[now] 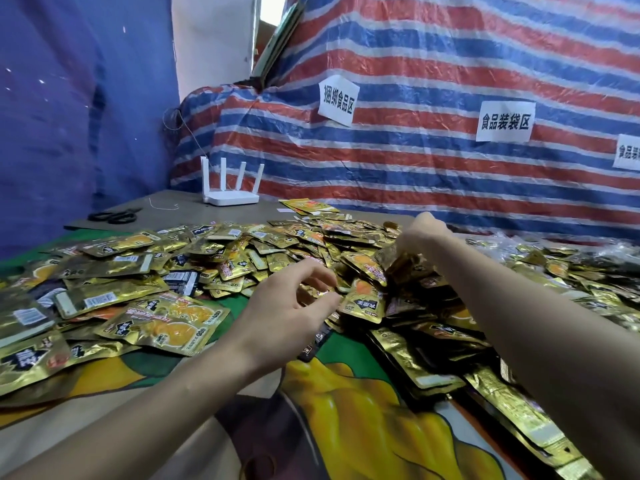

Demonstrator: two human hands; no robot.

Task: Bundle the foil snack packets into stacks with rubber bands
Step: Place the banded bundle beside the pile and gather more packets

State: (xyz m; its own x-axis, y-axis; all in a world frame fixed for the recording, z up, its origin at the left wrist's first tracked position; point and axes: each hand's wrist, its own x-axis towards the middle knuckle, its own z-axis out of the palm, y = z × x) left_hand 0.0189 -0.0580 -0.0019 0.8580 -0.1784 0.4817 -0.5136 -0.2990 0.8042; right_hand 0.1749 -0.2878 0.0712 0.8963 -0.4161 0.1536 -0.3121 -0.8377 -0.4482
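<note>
A wide heap of gold foil snack packets [221, 258] covers the table from left to right. My left hand [291, 306] hovers over the middle of the heap, thumb and fingers pinching the top edge of one gold packet [363, 301] with an orange picture. My right hand [420, 233] reaches farther back and grips a small bunch of packets [401, 263] that hangs below its fingers. No rubber band is visible to me.
Black scissors [114, 215] and a white router [230, 194] with several antennas sit at the far left of the table. A striped tarp [450, 161] with paper labels rises behind. A printed green and yellow cloth [363, 427] shows at the near edge.
</note>
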